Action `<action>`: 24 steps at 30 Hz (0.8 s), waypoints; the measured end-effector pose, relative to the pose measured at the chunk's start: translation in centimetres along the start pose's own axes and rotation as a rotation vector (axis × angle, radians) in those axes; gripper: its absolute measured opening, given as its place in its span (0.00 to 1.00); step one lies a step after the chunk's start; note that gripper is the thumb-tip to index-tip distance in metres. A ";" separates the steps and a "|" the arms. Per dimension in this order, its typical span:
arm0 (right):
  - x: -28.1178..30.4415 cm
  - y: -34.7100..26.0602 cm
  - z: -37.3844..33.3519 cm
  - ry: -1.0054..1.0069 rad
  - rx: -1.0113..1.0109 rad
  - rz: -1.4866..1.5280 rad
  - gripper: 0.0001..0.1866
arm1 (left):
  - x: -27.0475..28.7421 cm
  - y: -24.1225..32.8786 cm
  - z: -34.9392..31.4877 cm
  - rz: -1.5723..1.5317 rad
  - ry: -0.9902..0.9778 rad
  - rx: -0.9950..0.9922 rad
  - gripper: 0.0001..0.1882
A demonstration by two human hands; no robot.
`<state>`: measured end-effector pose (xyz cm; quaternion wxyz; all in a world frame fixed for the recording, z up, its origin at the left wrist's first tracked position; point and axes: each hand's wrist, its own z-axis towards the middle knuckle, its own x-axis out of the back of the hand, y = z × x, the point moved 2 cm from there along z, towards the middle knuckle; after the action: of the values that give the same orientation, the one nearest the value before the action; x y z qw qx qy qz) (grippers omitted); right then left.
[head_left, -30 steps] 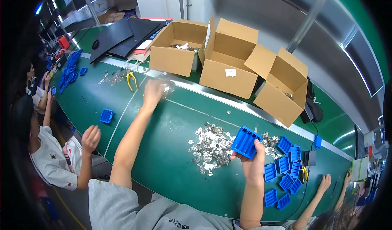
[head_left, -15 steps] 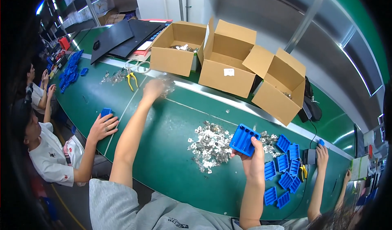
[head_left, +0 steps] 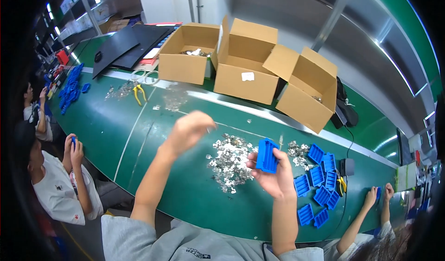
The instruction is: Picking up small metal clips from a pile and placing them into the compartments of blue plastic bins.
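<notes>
My right hand (head_left: pixel 276 177) grips a blue plastic battery holder (head_left: pixel 267 157) with slots, tilted up above the table, thumb on its right side and fingers on its left. My left hand (head_left: pixel 189 132) is raised to the left of it, fingertips pinched together, with a small shiny metal piece just showing at their tips. Below and between the hands lies a heap of small silvery metal contact pieces (head_left: pixel 230 166). A smaller heap of metal pieces (head_left: pixel 299 154) sits right of the held holder. Farther back, beyond my left hand, is a scatter of thin small parts (head_left: pixel 175 96).
Several blue holders (head_left: pixel 321 196) lie at the right beside yellow-handled pliers (head_left: pixel 341 186). Three open cardboard boxes (head_left: pixel 245 82) line the back edge. Another pair of yellow pliers (head_left: pixel 139 94) lies at the back left. Co-workers sit at both sides; one at left (head_left: pixel 58 182) holds something blue.
My left hand has come back from the far scatter of parts toward the held holder. My right hand has turned the holder more upright and shifted it slightly left.
</notes>
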<state>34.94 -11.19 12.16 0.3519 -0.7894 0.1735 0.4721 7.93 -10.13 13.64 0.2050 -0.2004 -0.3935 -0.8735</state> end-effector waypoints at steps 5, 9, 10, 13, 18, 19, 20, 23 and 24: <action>-1.0 0.9 -0.4 -0.079 -0.094 0.077 0.23 | -3.0 6.2 1.3 -0.011 -0.097 -0.379 0.12; -1.0 1.0 -0.5 -0.017 -0.032 0.088 0.21 | -3.6 6.7 1.5 0.023 -0.142 -0.399 0.12; -0.9 0.9 -0.6 0.036 0.031 0.061 0.20 | -3.7 6.7 1.6 0.029 -0.144 -0.403 0.12; -0.6 0.7 -0.2 -0.006 0.085 0.021 0.20 | -4.5 6.0 1.2 -0.113 -0.130 -0.236 0.11; -0.6 1.1 0.3 0.091 0.305 -0.178 0.21 | -5.8 5.0 -0.7 -0.509 -0.121 0.371 0.11; -0.7 1.0 0.3 0.125 0.383 -0.238 0.20 | -6.1 5.0 -0.7 -0.606 -0.150 0.480 0.11; -0.8 1.0 0.4 0.127 0.382 -0.239 0.20 | -6.5 5.0 -0.8 -0.703 -0.179 0.589 0.11; -1.0 1.0 0.4 0.121 0.433 -0.333 0.21 | -7.1 4.8 -0.9 -0.790 -0.185 0.678 0.10; -1.1 1.0 0.4 0.126 0.452 -0.365 0.21 | -7.3 4.5 -1.0 -0.805 -0.202 0.709 0.09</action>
<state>33.54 -11.66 12.61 0.5864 -0.7369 0.1511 0.3004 16.15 -12.13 12.03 -0.1295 -0.0356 -0.7273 -0.6731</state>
